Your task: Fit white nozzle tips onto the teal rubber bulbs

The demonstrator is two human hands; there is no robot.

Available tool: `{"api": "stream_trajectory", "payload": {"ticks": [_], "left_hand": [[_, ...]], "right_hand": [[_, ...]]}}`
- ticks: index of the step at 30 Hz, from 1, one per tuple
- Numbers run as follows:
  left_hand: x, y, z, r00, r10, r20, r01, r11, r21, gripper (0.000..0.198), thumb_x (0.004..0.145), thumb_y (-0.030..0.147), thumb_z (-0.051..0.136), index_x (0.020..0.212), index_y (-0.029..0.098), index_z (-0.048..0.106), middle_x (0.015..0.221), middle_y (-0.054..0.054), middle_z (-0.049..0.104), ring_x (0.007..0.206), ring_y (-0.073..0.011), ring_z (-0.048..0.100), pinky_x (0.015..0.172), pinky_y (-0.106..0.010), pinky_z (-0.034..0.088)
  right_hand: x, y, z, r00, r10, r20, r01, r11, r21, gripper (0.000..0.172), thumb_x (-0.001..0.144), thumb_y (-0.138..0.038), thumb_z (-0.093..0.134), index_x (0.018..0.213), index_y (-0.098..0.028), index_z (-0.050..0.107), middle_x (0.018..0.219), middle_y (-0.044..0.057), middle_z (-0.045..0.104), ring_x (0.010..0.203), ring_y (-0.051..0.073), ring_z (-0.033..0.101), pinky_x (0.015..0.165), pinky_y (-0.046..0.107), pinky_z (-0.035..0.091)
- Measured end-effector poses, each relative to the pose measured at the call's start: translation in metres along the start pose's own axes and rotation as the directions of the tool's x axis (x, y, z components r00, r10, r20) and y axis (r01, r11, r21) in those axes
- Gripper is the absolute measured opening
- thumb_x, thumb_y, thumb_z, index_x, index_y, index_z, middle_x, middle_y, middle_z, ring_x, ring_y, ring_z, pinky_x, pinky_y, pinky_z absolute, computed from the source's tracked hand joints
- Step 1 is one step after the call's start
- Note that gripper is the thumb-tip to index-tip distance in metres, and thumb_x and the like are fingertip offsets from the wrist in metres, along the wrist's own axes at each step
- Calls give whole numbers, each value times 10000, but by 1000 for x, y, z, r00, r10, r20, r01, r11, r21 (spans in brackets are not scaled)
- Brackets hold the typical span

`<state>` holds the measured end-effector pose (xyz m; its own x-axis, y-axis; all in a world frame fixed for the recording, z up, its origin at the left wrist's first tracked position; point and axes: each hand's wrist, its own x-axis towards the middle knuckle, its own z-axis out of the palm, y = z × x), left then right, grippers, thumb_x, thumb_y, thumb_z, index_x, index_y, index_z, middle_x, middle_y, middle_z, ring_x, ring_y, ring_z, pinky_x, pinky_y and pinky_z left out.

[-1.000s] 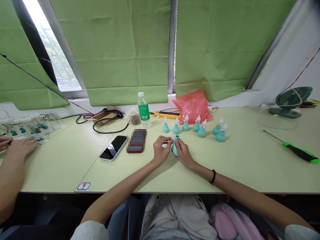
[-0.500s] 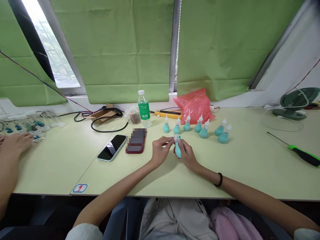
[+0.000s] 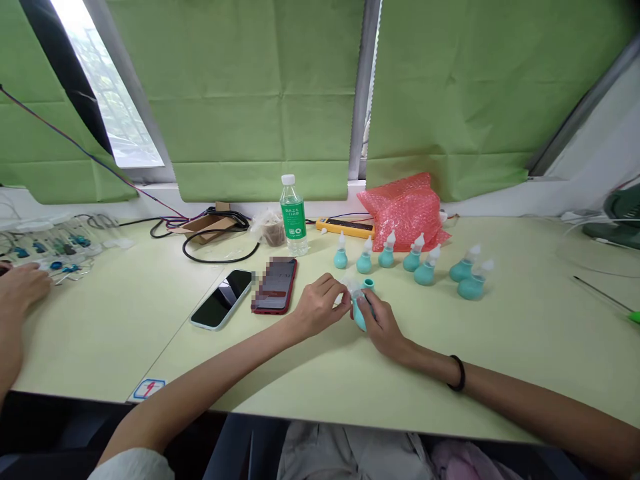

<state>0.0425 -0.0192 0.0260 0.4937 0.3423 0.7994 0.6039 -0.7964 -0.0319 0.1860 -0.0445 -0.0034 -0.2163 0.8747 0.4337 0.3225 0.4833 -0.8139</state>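
My right hand (image 3: 385,328) wraps its fingers round a teal squeeze bulb (image 3: 359,318), held over the table near its middle. The bulb's round open mouth points upward. My left hand (image 3: 323,305) meets it from the left, thumb and fingertips pinched on a small clear plastic tip (image 3: 353,287) just left of the mouth; whether the tip touches the bulb I cannot tell. Behind my hands, several teal bulbs with clear pointed tips (image 3: 425,273) stand upright in a loose row that runs to the right.
Two phones, a white-edged one (image 3: 221,300) and a red-cased one (image 3: 275,285), lie left of my hands. Behind stand a water bottle (image 3: 293,220), a yellow tool (image 3: 345,227) and a pink bubble-wrap bag (image 3: 407,212). A screwdriver (image 3: 604,293) lies right. A co-worker's hand (image 3: 25,287) is far left.
The view has shifted slightly. My left hand's clear tip now sits more to the left of the bulb's mouth, and the mouth shows more fully. Both hands keep their holds.
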Motion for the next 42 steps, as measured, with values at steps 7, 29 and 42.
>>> {"api": "stream_trajectory", "payload": {"ticks": [7, 29, 42], "left_hand": [[-12, -11, 0, 930, 365, 55, -369, 915, 161, 112, 739, 135, 446, 636, 135, 490, 573, -36, 546, 603, -130, 502, 498, -246, 397], [-33, -15, 2, 872, -455, 181, 490, 825, -282, 198, 784, 221, 382, 836, 140, 555, 690, -40, 570, 579, -95, 477, 536, -214, 406], [-26, 8, -2, 581, -292, 760, 814, 187, -550, 430, 779, 398, 337, 429, 149, 302, 389, 44, 285, 372, -41, 249, 379, -205, 196]], "right_hand": [[2, 6, 9, 969, 241, 57, -247, 913, 325, 311, 815, -444, 264, 704, -181, 388, 530, -35, 396, 404, 72, 360, 372, 197, 290], [-1, 8, -12, 951, 115, 288, -91, 991, -98, 182, 702, -345, 498, 643, -173, 488, 564, -22, 441, 525, 104, 389, 486, 223, 333], [-9, -9, -7, 888, -119, 443, 160, 986, -56, 140, 762, -263, 429, 803, -176, 531, 695, 9, 559, 598, 116, 473, 568, 232, 374]]}}
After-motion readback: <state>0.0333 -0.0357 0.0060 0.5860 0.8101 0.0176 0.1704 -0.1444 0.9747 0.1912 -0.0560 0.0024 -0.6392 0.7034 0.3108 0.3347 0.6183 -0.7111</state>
